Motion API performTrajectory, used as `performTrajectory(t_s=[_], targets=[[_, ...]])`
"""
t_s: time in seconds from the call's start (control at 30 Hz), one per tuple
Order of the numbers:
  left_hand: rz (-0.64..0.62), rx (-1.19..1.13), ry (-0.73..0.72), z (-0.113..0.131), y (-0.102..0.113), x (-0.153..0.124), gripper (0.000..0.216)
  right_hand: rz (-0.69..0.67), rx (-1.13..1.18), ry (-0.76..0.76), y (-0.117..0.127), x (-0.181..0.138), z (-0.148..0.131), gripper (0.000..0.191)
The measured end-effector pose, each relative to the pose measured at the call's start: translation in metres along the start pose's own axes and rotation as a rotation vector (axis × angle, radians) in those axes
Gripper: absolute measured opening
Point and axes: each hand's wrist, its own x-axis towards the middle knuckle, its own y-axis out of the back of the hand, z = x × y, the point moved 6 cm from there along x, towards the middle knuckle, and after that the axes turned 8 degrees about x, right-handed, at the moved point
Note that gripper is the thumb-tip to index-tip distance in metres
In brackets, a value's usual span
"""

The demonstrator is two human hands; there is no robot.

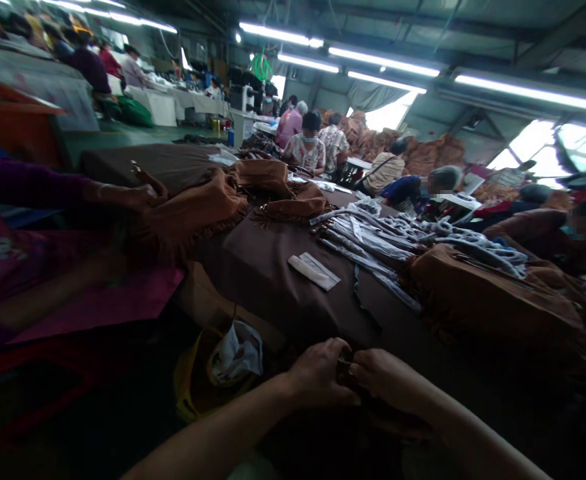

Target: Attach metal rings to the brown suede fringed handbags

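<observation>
My left hand (317, 373) and my right hand (387, 383) meet at the near edge of the brown-covered table (267, 267). Both have their fingers curled together around a small dark brown piece (345, 373) pinched between them; it is too dark to name. A flat white packet (315, 271) lies on the table beyond my hands. Brown fringed suede pieces (207, 207) are piled at the left of the table, and another brown suede heap (487, 293) lies at the right.
A bundle of wrapped straps and white cords (373, 240) lies across the table's middle. A co-worker's arm in a purple sleeve (47, 190) reaches onto the fringed pile. A yellow bag with white cloth (223, 373) sits below the table edge. Several people work at tables behind.
</observation>
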Motion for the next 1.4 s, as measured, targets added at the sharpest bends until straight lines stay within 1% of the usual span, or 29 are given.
performTrajectory(t_s=[0.03,0.1,0.13,0.17,0.2,0.27,0.3,0.37,0.43,0.5,0.57,0.63,0.67,0.7,0.8,0.87,0.9,0.93,0.97,1.03,1.07,1.1,1.17,1.2,1.23,1.27,1.3,1.37,1.4], targets=[[0.003,-0.06,-0.04,0.004,0.004,0.0,0.059,0.056,-0.007,-0.004,0.006,-0.002,-0.005,0.037],[0.001,-0.182,-0.099,0.01,0.006,0.0,0.043,0.191,-0.065,-0.017,0.016,-0.005,-0.015,0.047],[-0.002,-0.271,-0.125,0.012,0.004,0.001,0.033,0.268,-0.141,-0.026,0.02,-0.007,-0.021,0.055],[-0.011,-0.388,-0.149,0.013,0.0,0.002,0.028,0.308,-0.214,-0.022,0.02,-0.007,-0.029,0.061],[-0.022,-0.525,-0.157,0.012,-0.005,0.003,0.026,0.317,-0.268,-0.006,0.018,-0.007,-0.037,0.064],[-0.042,-0.774,-0.125,0.004,-0.015,0.005,0.029,0.322,-0.283,0.021,0.014,-0.007,-0.049,0.065],[-0.056,-0.844,-0.099,-0.001,-0.019,0.005,0.032,0.329,-0.269,0.031,0.014,-0.008,-0.052,0.065],[-0.098,-0.867,-0.041,-0.015,-0.02,0.006,0.036,0.36,-0.205,0.047,0.018,-0.015,-0.05,0.069],[-0.122,-0.835,0.033,-0.032,-0.013,0.007,0.037,0.382,-0.093,0.072,0.026,-0.031,-0.032,0.077],[-0.084,-0.815,0.119,-0.049,0.002,0.007,0.039,0.353,0.064,0.096,0.035,-0.051,0.002,0.082],[-0.014,-0.798,0.177,-0.061,0.016,0.008,0.041,0.255,0.263,0.134,0.04,-0.074,0.043,0.052],[0.035,-0.778,0.227,-0.069,0.023,0.01,0.044,0.24,0.452,0.076,0.047,-0.097,0.088,0.031],[0.044,-0.774,0.247,-0.07,0.023,0.012,0.046,0.252,0.481,0.071,0.051,-0.108,0.106,0.027],[0.044,-0.774,0.259,-0.071,0.021,0.013,0.046,0.263,0.517,0.07,0.054,-0.118,0.121,0.028],[-0.015,-0.711,0.24,-0.066,0.017,0.019,0.048,0.338,0.676,0.096,0.059,-0.142,0.149,0.038],[-0.054,-0.552,0.194,-0.055,0.023,0.023,0.049,0.434,0.775,0.099,0.06,-0.152,0.159,0.04],[-0.027,-0.432,0.166,-0.047,0.032,0.025,0.048,0.485,0.791,0.089,0.06,-0.156,0.162,0.038],[0.048,-0.292,0.136,-0.036,0.044,0.027,0.047,0.53,0.788,0.077,0.059,-0.159,0.163,0.035],[0.158,-0.143,0.101,-0.02,0.057,0.029,0.046,0.569,0.766,0.067,0.058,-0.16,0.163,0.032],[0.399,0.144,0.018,0.025,0.08,0.031,0.042,0.634,0.701,0.074,0.058,-0.162,0.157,0.026],[0.43,0.25,-0.039,0.053,0.081,0.034,0.039,0.662,0.68,0.099,0.059,-0.162,0.151,0.023],[0.37,0.306,-0.123,0.083,0.073,0.039,0.036,0.685,0.673,0.13,0.059,-0.162,0.144,0.021],[0.205,0.384,-0.304,0.138,0.046,0.05,0.038,0.72,0.711,0.17,0.06,-0.16,0.132,0.021],[0.102,0.431,-0.369,0.159,0.03,0.055,0.039,0.745,0.752,0.169,0.059,-0.159,0.129,0.023],[-0.019,0.476,-0.375,0.173,0.013,0.06,0.036,0.779,0.8,0.156,0.058,-0.158,0.129,0.027],[-0.132,0.511,-0.348,0.18,-0.001,0.065,0.033,0.817,0.854,0.144,0.056,-0.158,0.132,0.036],[-0.208,0.536,-0.321,0.183,-0.011,0.069,0.034,0.849,0.916,0.146,0.054,-0.158,0.136,0.048],[-0.28,0.556,-0.28,0.182,-0.02,0.073,0.036,0.89,1.039,0.191,0.048,-0.159,0.146,0.073],[-0.282,0.552,-0.279,0.18,-0.02,0.074,0.037,0.902,1.089,0.213,0.045,-0.159,0.152,0.078]])
